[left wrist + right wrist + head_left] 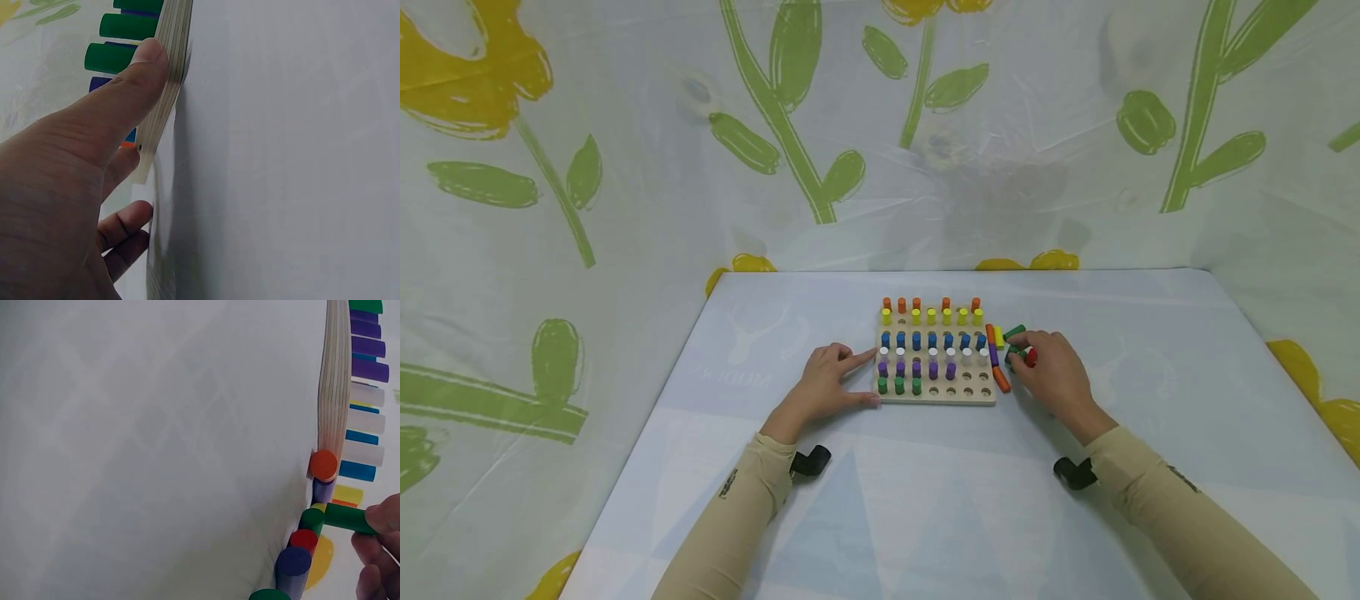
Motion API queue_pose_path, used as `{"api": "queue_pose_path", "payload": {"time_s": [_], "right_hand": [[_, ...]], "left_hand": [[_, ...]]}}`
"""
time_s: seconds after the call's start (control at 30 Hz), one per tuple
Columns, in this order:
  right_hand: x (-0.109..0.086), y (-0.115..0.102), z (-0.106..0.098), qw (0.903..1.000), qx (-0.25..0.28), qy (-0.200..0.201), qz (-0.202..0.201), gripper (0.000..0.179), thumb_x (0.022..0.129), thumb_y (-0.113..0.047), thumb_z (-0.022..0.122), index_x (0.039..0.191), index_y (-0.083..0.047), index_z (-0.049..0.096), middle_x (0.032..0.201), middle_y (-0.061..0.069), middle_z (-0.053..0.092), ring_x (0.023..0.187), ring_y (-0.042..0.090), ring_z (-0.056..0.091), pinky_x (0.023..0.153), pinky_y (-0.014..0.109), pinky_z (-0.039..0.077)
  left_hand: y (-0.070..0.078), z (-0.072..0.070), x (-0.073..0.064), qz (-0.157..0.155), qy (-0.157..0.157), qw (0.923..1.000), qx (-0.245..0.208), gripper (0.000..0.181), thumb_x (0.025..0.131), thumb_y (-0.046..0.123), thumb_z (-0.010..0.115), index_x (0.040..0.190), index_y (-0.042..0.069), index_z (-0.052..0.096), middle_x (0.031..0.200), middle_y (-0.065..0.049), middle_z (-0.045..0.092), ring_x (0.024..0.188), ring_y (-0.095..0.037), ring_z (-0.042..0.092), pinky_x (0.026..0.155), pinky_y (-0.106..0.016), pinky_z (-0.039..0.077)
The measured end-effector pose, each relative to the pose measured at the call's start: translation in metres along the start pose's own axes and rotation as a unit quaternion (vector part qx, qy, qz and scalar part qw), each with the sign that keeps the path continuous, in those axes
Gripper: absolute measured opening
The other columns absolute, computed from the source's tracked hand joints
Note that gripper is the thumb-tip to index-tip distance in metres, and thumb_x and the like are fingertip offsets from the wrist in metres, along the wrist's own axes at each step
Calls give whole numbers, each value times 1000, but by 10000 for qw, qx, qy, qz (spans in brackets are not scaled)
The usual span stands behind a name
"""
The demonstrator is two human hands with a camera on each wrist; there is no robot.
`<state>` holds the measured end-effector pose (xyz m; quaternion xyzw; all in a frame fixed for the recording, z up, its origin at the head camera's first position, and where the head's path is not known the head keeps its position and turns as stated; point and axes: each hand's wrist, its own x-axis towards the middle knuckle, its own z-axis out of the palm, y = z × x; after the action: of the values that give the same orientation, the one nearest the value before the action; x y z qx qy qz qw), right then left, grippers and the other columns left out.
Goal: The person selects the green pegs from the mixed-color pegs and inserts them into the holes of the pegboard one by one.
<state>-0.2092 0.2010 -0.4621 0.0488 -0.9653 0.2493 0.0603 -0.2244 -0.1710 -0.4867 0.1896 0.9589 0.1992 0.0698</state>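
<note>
A wooden pegboard [958, 402] lies on the table with rows of orange, yellow, blue, white, purple and green pegs standing in it. My left hand [826, 385] steadies the board's left side, its thumb and index finger extended against the edge. The left wrist view shows the thumb [150, 56] pressed on the layered edge beside the green pegs. To the right of the board, my right hand [1060, 375] pinches a green peg [345, 519] between thumb and fingers, above several loose pegs. Part of that peg's end is hidden by the fingers.
Loose pegs lie along the board's right side, among them an orange peg [1002, 380], a yellow peg [998, 337] and a green peg [1015, 331]. A red peg [304, 540] and a dark blue peg [294, 562] lie near the right hand. Bare holes show at the board's front right.
</note>
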Motion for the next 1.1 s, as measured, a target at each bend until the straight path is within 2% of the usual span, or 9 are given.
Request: {"api": "queue_pose_path", "payload": {"time_s": [0.27, 0.5, 0.67, 1.1], "right_hand": [[-3, -3, -2, 10000, 87, -9, -2, 30, 96, -16, 68, 123, -3, 68, 112, 16, 67, 95, 30, 51, 76, 41, 51], [-5, -4, 0, 9999, 158, -26, 13, 31, 95, -18, 69, 122, -3, 70, 113, 16, 67, 94, 30, 51, 74, 41, 52], [-7, -5, 0, 9998, 170, -18, -36, 31, 96, -19, 69, 122, -3, 70, 115, 17, 68, 93, 29, 51, 74, 40, 50], [-10, -8, 2, 9989, 291, 168, -318, 28, 95, -19, 69, 118, -2, 72, 107, 13, 70, 89, 27, 51, 70, 37, 45]], "left_hand": [[1, -1, 0, -12, -7, 10000, -19, 86, 80, 61, 79, 154, 31, 47, 117, -6, 42, 115, -29, 35, 102, -45, 32], [2, -2, -1, -22, -24, 10000, -25, 86, 80, 61, 79, 154, 32, 46, 118, -6, 41, 115, -29, 35, 101, -45, 32], [2, -2, -1, -4, -35, 10000, -60, 86, 80, 61, 80, 154, 31, 47, 117, -6, 41, 114, -29, 35, 101, -45, 32], [0, -1, 1, -9, -67, 10000, -74, 87, 80, 62, 79, 154, 31, 46, 118, -6, 41, 116, -29, 34, 102, -46, 31]]}}
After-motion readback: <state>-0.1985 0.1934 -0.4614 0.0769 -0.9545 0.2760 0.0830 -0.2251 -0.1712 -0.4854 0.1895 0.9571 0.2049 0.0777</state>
